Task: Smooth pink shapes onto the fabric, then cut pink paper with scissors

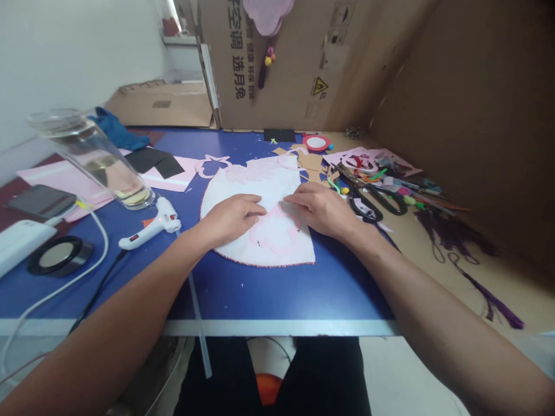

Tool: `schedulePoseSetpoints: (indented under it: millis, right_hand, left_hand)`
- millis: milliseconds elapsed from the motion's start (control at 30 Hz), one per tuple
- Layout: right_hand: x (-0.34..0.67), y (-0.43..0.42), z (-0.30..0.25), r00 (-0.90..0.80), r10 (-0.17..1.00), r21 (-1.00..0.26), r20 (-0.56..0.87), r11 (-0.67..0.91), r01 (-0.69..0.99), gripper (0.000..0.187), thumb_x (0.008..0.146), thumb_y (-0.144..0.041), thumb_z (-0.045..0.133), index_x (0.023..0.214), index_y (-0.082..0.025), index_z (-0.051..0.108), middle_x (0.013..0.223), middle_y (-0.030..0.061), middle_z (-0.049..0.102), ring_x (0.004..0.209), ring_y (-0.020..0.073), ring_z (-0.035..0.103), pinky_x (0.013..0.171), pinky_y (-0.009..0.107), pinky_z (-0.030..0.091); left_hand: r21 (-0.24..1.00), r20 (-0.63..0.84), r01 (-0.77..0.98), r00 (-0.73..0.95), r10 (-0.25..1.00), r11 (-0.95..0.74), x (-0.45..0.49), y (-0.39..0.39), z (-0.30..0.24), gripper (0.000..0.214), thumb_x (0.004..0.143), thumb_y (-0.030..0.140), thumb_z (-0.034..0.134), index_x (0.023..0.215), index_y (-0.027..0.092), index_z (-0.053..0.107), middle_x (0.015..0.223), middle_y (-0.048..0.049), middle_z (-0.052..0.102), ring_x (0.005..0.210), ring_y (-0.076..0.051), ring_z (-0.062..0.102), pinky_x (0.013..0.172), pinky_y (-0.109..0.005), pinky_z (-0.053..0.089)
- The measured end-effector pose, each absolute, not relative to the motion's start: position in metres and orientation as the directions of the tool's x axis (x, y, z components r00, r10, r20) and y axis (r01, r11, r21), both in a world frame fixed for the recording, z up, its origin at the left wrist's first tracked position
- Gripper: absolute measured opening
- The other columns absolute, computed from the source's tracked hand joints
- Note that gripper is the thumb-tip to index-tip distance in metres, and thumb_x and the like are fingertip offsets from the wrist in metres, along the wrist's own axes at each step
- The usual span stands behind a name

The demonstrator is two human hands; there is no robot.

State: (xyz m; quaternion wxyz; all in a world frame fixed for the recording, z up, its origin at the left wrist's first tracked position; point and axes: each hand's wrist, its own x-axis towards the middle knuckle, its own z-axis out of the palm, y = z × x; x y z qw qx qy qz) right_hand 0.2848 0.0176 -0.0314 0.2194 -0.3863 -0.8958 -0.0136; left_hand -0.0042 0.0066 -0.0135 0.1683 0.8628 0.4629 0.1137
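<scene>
Both my hands lie flat on a large half-round sheet of white felt [284, 255], which has a dotted red edge and pale pink cut shapes on it. My left hand [232, 218] rests on its left middle, and my right hand [321, 209] presses on its upper right. Their fingertips nearly meet, and neither hand grips anything. A white hot glue gun [150, 225] lies just left of my left hand, with a long clear glue stick [196, 306] running towards the table's front edge.
The blue table top [277, 294] also holds a clear glass of water [93, 159], pink sheets, and black-handled scissors [373, 199] among coloured scraps. A white power bank [21, 245], a phone [41, 201] and a roll of black tape [59, 256] lie at left. Cardboard walls stand behind and right.
</scene>
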Motion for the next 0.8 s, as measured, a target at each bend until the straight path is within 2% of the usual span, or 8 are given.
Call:
schedulePoseSetpoints:
  millis: [467, 667, 800]
  right_hand:
    - [0.2848, 0.0187, -0.0332, -0.606, 0.685, -0.149, 0.405, 0.703, 0.696, 0.035, 0.109, -0.017, 0.057, 0.125, -0.018, 0.087, 0.106, 0.0135, 0.079, 0.097, 0.0275, 0.069, 0.079, 0.037, 0.045]
    - [0.2843, 0.0178, -0.0321, -0.607, 0.685, -0.143, 0.404, 0.702, 0.697, 0.035, 0.109, -0.016, 0.056, 0.124, -0.019, 0.088, 0.105, 0.0129, 0.079, 0.095, 0.0267, 0.068, 0.077, 0.037, 0.044]
    - [0.2842, 0.0174, -0.0312, -0.609, 0.683, -0.148, 0.402, 0.705, 0.693, 0.034, 0.108, -0.016, 0.058, 0.125, -0.019, 0.088, 0.106, 0.0134, 0.079, 0.096, 0.0273, 0.069, 0.078, 0.037, 0.044]
  left_hand:
    - [0.398, 0.034, 0.764, 0.54, 0.841, -0.507, -0.0028, 0.0058, -0.0121, 0.04, 0.103, 0.022, 0.059, 0.132, 0.027, 0.086, 0.166, -0.0076, 0.066, 0.157, -0.032, 0.058, 0.131, -0.047, 0.045]
    - [0.393, 0.041, 0.764, 0.54, 0.84, -0.511, -0.0034, 0.0068, -0.0134, 0.04, 0.103, 0.022, 0.059, 0.131, 0.03, 0.087, 0.165, -0.0047, 0.067, 0.156, -0.032, 0.059, 0.132, -0.047, 0.045]
    - [0.385, 0.037, 0.765, 0.545, 0.837, -0.516, -0.0034, 0.0073, -0.0135, 0.04, 0.103, 0.022, 0.059, 0.132, 0.029, 0.087, 0.166, -0.0065, 0.066, 0.157, -0.031, 0.058, 0.132, -0.048, 0.045]
